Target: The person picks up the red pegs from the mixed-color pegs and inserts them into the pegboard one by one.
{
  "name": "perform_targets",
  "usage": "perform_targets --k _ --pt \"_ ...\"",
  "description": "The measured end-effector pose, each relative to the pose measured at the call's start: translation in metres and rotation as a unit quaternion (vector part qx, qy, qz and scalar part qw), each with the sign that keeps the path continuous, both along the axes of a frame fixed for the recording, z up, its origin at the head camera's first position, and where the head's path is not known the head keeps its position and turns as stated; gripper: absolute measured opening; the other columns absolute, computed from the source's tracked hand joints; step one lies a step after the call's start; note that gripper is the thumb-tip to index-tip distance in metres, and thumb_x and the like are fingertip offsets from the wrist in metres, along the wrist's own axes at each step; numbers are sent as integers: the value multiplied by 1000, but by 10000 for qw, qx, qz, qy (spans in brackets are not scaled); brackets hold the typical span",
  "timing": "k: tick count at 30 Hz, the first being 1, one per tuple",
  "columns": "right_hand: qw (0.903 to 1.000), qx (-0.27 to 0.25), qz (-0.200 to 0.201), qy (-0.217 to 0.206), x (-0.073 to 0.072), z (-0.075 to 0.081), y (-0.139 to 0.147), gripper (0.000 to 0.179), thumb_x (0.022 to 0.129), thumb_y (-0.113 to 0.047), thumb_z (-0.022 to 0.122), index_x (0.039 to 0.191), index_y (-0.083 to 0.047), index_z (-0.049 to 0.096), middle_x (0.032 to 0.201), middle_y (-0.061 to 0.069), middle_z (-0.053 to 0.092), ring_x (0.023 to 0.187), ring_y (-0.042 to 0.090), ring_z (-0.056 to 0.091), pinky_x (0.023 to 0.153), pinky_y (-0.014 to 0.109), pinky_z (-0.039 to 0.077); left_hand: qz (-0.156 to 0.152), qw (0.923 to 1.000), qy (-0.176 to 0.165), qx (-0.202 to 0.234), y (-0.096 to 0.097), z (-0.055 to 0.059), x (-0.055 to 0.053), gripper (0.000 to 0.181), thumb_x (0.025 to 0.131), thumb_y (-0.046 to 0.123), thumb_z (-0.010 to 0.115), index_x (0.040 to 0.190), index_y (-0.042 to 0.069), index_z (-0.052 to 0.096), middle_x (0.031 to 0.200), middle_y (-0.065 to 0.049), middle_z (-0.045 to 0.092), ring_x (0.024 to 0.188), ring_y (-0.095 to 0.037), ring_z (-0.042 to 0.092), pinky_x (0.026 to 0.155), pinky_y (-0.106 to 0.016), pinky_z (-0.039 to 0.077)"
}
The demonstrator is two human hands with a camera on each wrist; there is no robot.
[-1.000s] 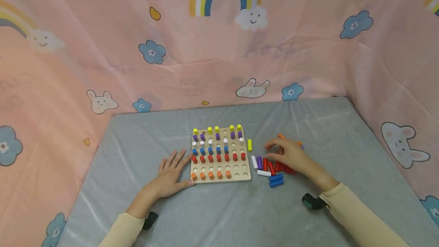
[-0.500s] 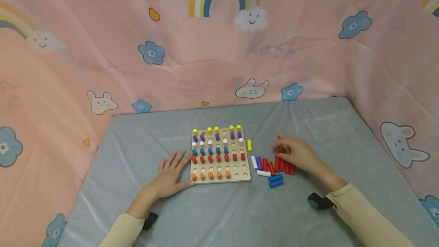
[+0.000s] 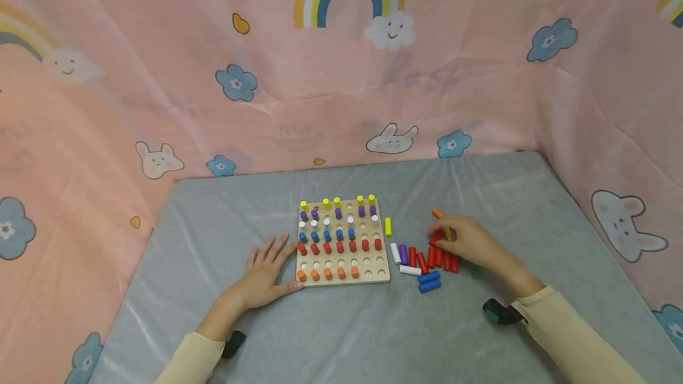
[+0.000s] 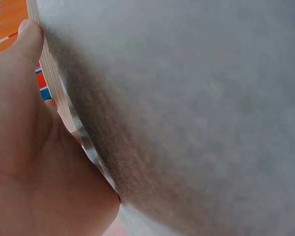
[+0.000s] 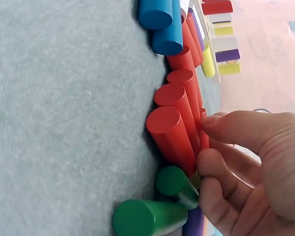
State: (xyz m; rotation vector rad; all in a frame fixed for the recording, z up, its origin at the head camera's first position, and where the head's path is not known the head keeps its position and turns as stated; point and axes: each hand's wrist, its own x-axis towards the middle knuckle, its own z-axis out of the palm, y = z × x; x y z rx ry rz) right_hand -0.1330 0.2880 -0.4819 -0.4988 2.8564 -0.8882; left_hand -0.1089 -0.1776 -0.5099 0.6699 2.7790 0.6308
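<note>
My left hand lies spread at the left edge of a wooden pegboard, its thumb at the near left corner. Yellow, purple, white, blue, red and orange pegs stand in rows on the board; some holes are bare. Right of it, my right hand reaches into a pile of loose pegs and pinches a red peg between thumb and forefinger. Several more red pegs lie side by side just below those fingers. A yellowish peg shows by the fingers, and green pegs lie close under the hand.
Between board and pile lie a yellow peg, a purple peg and two white pegs. Two blue pegs lie nearest the front. An orange peg lies beyond the right hand. A grey cloth covers the table.
My right hand has shifted right over the pile, its fingers closing in on the red peg and uncovering other red pegs. The left hand and the board stay as they were.
</note>
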Motion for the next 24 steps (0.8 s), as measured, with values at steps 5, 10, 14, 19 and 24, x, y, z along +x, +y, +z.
perform_targets --k 5,10,14,19,24 --pt "10000 60 0 -28 -2 1 -2 20 83 -6 74 102 -13 74 100 4 73 95 26 62 84 45 52 46 9998 -129 -169 1 4 0 90 87 65 61 159 28 20 168 -9 13 154 -40 6 116 -71 5" --pt "9998 198 -13 -17 -4 1 -5 19 83 -6 74 101 -13 75 97 3 73 96 26 62 86 47 52 55 9989 -253 -400 3 10 0 90 88 63 62 160 27 19 169 -8 10 155 -40 5 117 -70 5" --pt "9996 266 -12 74 -4 2 -8 17 84 -8 75 100 -13 76 97 3 74 99 28 64 89 51 52 50 9993 -213 -293 2 8 0 90 88 62 62 159 27 20 169 -9 11 154 -41 6 116 -71 5" --pt "9995 285 22 135 -6 -1 -12 18 84 -8 75 101 -13 77 102 5 76 122 39 60 98 56 49 29 9998 -130 -142 1 4 0 90 87 63 62 159 27 21 168 -11 13 154 -42 6 115 -71 5" --pt "9995 310 -29 49 -8 -2 -14 18 85 -7 74 102 -12 77 109 9 75 134 44 50 104 60 44 43 9998 -131 -156 2 6 1 91 87 63 63 159 26 22 168 -11 13 154 -42 7 115 -71 6"
